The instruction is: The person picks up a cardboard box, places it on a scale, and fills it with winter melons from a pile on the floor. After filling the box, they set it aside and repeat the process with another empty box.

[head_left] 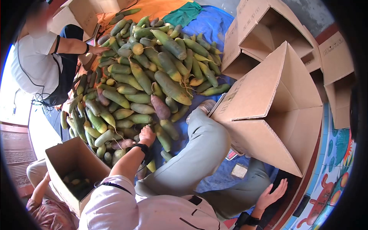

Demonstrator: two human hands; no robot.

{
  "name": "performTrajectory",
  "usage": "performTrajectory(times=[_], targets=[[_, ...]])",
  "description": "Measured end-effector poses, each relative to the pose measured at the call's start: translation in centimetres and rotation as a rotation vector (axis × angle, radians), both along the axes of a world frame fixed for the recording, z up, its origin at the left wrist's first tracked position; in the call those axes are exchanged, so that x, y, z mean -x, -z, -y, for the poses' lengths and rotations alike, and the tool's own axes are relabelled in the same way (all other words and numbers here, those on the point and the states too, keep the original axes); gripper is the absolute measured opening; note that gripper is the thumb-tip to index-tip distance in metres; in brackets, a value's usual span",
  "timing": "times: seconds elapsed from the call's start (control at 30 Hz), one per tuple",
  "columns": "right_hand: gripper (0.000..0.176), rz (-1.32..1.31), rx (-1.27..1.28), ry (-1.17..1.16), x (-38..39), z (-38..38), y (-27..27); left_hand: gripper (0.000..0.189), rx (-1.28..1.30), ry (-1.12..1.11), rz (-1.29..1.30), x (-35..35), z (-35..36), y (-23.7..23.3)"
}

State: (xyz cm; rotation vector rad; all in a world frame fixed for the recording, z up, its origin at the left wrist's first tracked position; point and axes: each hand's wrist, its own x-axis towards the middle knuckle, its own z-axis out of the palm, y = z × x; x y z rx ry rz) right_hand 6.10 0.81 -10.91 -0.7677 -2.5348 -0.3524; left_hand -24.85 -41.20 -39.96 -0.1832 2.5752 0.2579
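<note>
My left hand (147, 135) reaches down into the near side of a big heap of green radishes (140, 97). Its fingers are curled and pressed together, and what they hold, if anything, is hidden beneath them. Just beyond it lies a reddish-purple radish (160, 107), and a green radish (163, 137) rests to its right. At the lower right, my right hand (272, 194) is open and holds nothing, its fingers stretched out near my bent leg. A large open cardboard box (249, 92) stands tilted beyond that hand.
Another person (36, 65) sits at the left with a hand on the heap. At the lower left, a second person's arm (40, 188) touches a cardboard box (76, 153) holding several radishes. More open boxes (268, 27) stand at upper right. A blue tarp (214, 180) covers the ground.
</note>
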Motion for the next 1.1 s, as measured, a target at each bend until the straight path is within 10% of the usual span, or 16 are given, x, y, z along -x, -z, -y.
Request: performTrajectory(times=[0.23, 0.63, 1.1], targets=[[0.043, 0.043, 0.100, 0.054, -0.5, -0.7, 1.4, 0.043, -0.057, -0.435, -0.033, 1.5, -0.7, 3.8], [0.042, 0.037, 0.125, 0.055, -0.3, -0.6, 1.6, 0.051, -0.009, -0.026, 0.080, 1.3, -1.4, 1.4], [0.039, -0.139, 0.207, 0.060, -1.2, 0.4, 2.2, 0.028, -1.169, -0.346, -0.598, 7.4, -3.4, -20.7]])
